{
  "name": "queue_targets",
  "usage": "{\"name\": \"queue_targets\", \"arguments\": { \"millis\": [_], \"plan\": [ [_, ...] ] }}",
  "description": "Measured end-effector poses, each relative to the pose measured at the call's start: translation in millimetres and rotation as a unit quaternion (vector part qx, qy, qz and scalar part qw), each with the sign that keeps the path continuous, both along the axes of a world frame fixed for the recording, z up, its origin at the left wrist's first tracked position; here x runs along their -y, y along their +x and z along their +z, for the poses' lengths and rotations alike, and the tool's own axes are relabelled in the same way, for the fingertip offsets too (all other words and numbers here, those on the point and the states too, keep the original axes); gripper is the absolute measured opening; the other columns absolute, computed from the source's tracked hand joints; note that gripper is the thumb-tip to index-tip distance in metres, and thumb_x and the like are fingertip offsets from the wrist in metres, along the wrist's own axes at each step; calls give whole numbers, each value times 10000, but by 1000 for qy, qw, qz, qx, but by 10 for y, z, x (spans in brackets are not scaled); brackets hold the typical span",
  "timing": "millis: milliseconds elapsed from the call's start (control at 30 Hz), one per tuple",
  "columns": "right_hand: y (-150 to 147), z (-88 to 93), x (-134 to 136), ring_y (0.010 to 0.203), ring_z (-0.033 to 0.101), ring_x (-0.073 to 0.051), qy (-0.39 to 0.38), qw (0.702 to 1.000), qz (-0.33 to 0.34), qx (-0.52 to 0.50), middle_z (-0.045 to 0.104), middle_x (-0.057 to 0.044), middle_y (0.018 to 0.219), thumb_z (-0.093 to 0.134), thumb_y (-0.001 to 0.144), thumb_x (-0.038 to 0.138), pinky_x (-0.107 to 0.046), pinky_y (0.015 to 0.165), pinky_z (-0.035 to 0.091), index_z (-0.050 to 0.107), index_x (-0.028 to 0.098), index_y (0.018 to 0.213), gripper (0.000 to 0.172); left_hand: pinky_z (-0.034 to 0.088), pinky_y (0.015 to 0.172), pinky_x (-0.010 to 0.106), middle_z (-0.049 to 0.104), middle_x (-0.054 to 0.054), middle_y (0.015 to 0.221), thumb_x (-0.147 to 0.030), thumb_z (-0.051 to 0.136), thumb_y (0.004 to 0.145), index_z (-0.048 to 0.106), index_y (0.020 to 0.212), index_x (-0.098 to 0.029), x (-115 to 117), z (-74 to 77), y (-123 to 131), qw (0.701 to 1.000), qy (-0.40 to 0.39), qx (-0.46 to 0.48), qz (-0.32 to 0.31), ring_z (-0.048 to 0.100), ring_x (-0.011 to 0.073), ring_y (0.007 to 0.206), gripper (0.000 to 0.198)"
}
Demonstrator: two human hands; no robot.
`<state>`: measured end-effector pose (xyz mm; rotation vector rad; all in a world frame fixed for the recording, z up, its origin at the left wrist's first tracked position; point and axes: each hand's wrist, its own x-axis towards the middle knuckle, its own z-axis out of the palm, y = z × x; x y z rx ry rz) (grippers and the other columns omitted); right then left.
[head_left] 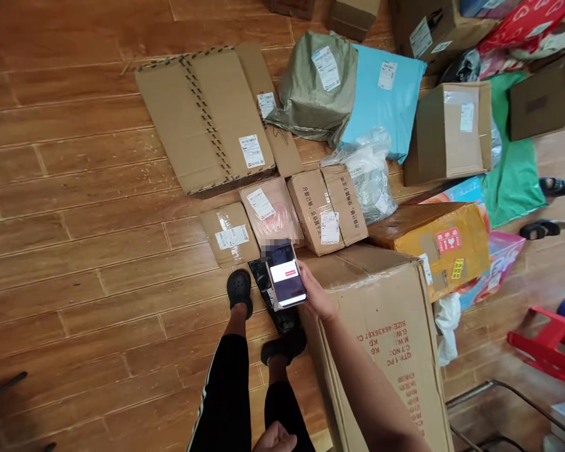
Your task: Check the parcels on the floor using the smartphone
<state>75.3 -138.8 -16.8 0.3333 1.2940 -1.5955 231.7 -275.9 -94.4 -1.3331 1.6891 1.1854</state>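
Note:
A smartphone [286,276] with a lit screen rests in my right hand [319,294], whose fingers wrap round its right side. The screen shows a white pop-up with a red button. My left hand [275,437] is low at the bottom edge, partly cut off, with its fingers curled closed and nothing visible in them. Beyond the phone lie a small pinkish parcel [270,210], a small brown box [230,235] and a taped carton [327,207], each with a white label. Partly hidden under the phone is a black plastic package [268,285].
A large carton [381,339] stands along my right side. Further out are a flat cardboard box [207,119], a grey-green bag [317,88], a blue parcel [383,94] and a yellow-taped box [440,245]. A red stool [546,342] and another person's sandals [540,229] are at right.

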Motion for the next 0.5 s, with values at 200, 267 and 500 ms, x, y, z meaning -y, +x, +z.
{"name": "queue_targets", "arguments": {
  "millis": [200,267,500],
  "plan": [
    [-157,-202,455,981,656,-207,-32,996,65,-45,714,23,1111,860,781,356,-316,887,531,619,326,1257,535,492,568,318,610,-81,1361,-372,495,885,636,1183,-407,95,-221,169,1000,7,6,22,559,443,1294,332],
    [-144,-214,564,944,652,-201,-28,995,74,-58,715,23,1083,874,754,307,-311,855,534,620,313,1244,551,507,575,324,643,-50,1313,-419,492,917,644,1173,-382,159,-197,175,1000,13,6,19,582,439,1266,300],
    [31,-139,789,805,638,-188,-14,997,59,-57,717,22,942,914,682,374,-315,779,541,660,254,1078,486,642,721,447,653,76,1285,-562,629,901,529,1398,-323,199,5,-101,997,68,-19,-30,650,348,1133,560]
  ]
}}
